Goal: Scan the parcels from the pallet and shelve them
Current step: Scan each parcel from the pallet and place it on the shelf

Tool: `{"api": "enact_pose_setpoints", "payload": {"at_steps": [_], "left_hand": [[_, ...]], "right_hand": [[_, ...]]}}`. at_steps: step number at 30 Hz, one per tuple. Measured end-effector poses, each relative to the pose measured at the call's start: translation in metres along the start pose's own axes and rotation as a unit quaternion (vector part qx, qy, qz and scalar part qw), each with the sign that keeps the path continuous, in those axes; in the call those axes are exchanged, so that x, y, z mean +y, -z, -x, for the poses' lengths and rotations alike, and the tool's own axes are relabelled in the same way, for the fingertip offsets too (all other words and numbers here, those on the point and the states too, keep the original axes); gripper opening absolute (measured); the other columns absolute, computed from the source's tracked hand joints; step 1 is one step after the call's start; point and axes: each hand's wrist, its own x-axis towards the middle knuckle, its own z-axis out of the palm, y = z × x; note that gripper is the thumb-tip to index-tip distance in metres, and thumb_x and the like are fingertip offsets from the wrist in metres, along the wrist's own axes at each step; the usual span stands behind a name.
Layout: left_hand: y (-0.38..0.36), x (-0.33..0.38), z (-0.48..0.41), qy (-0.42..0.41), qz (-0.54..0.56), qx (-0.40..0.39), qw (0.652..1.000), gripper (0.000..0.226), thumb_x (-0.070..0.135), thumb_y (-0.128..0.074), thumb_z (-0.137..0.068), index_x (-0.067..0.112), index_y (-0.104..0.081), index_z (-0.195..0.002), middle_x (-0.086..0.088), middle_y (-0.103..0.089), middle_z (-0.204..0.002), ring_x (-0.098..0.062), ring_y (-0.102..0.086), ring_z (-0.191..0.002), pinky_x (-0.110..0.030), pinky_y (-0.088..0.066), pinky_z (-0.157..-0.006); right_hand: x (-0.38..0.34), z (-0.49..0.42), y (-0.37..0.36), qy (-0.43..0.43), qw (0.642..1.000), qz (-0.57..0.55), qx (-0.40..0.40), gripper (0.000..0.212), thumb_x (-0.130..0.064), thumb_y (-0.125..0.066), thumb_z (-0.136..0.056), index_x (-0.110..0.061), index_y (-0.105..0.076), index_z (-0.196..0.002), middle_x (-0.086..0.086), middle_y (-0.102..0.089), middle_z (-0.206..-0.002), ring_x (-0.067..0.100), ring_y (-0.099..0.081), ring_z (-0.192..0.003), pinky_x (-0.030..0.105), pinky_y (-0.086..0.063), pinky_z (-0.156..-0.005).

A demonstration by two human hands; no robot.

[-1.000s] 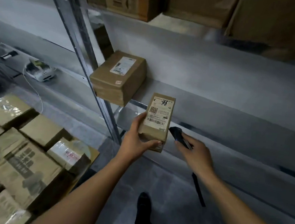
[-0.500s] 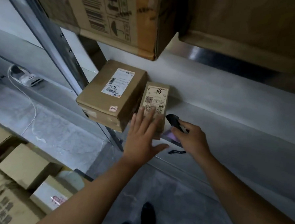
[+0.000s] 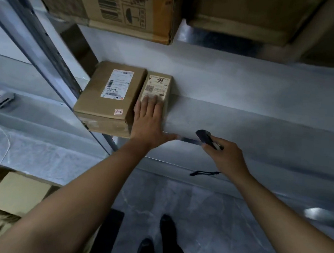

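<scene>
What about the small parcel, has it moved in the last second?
Yes. The small parcel went forward, from in front of the shelf onto it, right of the big parcel, under the flat left hand.

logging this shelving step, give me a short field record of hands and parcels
left hand: flat on small parcel, fingers straight
right hand: holds scanner, near shelf edge
small parcel: on shelf, label up, right of big parcel, sides seem to touch
big parcel: on shelf, left end, label up
</scene>
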Motion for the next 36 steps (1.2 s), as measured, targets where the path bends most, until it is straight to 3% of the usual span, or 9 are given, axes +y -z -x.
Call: {"api": "enact_pose_setpoints", "payload": {"at_steps": [2,5,9,14,18,22,28,30,36], "left_hand": [[0.0,0.017,0.015,-0.018,0.045,0.016,0.999,0.128,0.09,-0.062,-0.066,0.012,-0.022,-0.16,-0.013,-0.017,-0.168,-0.034,-0.006,-0.157,-0.052,-0.001,-0.127],[-0.005,0.062,0.041,-0.082,0.202,0.019,0.976,0.12,0.078,-0.075,-0.065,0.007,-0.037,-0.153,-0.012,-0.036,-0.16,-0.038,-0.022,-0.152,-0.057,-0.021,-0.123],[-0.01,0.15,0.072,-0.185,0.328,-0.093,0.922,0.124,0.081,-0.071,-0.061,0.017,-0.029,-0.159,0.0,-0.026,-0.166,-0.025,-0.009,-0.156,-0.05,-0.018,-0.125],[-0.013,0.278,0.103,-0.342,0.307,-0.167,0.872,0.122,0.081,-0.075,-0.064,0.031,-0.02,-0.161,0.006,-0.014,-0.17,-0.021,-0.004,-0.157,-0.05,-0.008,-0.127],[-0.024,0.391,0.149,-0.446,0.253,-0.171,0.841,0.117,0.089,-0.064,-0.061,0.034,-0.03,-0.158,-0.003,-0.018,-0.169,-0.038,-0.008,-0.156,-0.06,-0.011,-0.123],[-0.049,0.512,0.208,-0.526,0.205,-0.202,0.8,0.117,0.099,-0.048,-0.058,0.047,-0.016,-0.159,0.003,-0.005,-0.172,-0.032,0.007,-0.157,-0.062,0.0,-0.122],[-0.074,0.697,0.323,-0.58,0.217,-0.266,0.739,0.119,0.106,-0.039,-0.053,0.055,-0.008,-0.156,0.008,0.001,-0.171,-0.026,0.009,-0.157,-0.06,0.004,-0.122],[-0.074,0.754,0.361,-0.601,0.223,-0.286,0.712,0.118,0.106,-0.04,-0.052,0.059,0.0,-0.153,0.009,0.004,-0.171,-0.026,0.01,-0.157,-0.059,0.003,-0.122],[-0.058,0.897,0.452,-0.64,0.261,-0.335,0.64,0.128,0.105,-0.043,-0.051,0.043,-0.016,-0.159,0.007,-0.002,-0.171,-0.026,0.008,-0.157,-0.059,-0.012,-0.124]], "right_hand": [[0.008,0.024,0.01,-0.015,1.0,-0.018,0.015,0.043,-0.047,-0.071,-0.087,-0.037,-0.066,-0.129,-0.014,-0.068,-0.121,0.007,-0.062,-0.109,0.027,-0.051,-0.095],[0.028,0.064,0.03,-0.034,0.998,-0.032,0.038,0.049,-0.051,-0.071,-0.085,-0.041,-0.063,-0.133,-0.023,-0.063,-0.125,-0.002,-0.058,-0.111,0.013,-0.043,-0.089],[0.074,0.134,0.077,-0.062,0.99,-0.019,0.123,0.052,-0.05,-0.073,-0.083,-0.039,-0.062,-0.133,-0.018,-0.066,-0.12,-0.001,-0.061,-0.11,0.01,-0.042,-0.089],[0.138,0.238,0.16,-0.113,0.955,0.005,0.273,0.048,-0.053,-0.073,-0.079,-0.046,-0.063,-0.126,-0.029,-0.07,-0.109,-0.013,-0.061,-0.101,0.009,-0.044,-0.081],[0.199,0.327,0.222,-0.197,0.908,-0.004,0.371,0.053,-0.048,-0.078,-0.079,-0.033,-0.068,-0.129,-0.006,-0.07,-0.123,0.008,-0.062,-0.116,0.028,-0.048,-0.099],[0.258,0.421,0.278,-0.253,0.873,-0.027,0.416,0.055,-0.052,-0.076,-0.081,-0.035,-0.064,-0.133,-0.004,-0.065,-0.129,0.011,-0.059,-0.122,0.032,-0.049,-0.102],[0.346,0.561,0.365,-0.332,0.819,-0.005,0.469,0.059,-0.054,-0.071,-0.086,-0.035,-0.057,-0.14,-0.001,-0.052,-0.145,0.02,-0.05,-0.131,0.043,-0.045,-0.107],[0.366,0.607,0.395,-0.353,0.797,0.004,0.49,0.06,-0.052,-0.071,-0.086,-0.034,-0.055,-0.141,0.001,-0.053,-0.142,0.024,-0.049,-0.13,0.047,-0.044,-0.107],[0.407,0.726,0.471,-0.403,0.721,0.002,0.563,0.06,-0.053,-0.072,-0.084,-0.036,-0.056,-0.14,0.001,-0.057,-0.114,0.024,-0.058,-0.106,0.042,-0.051,-0.09]]}}
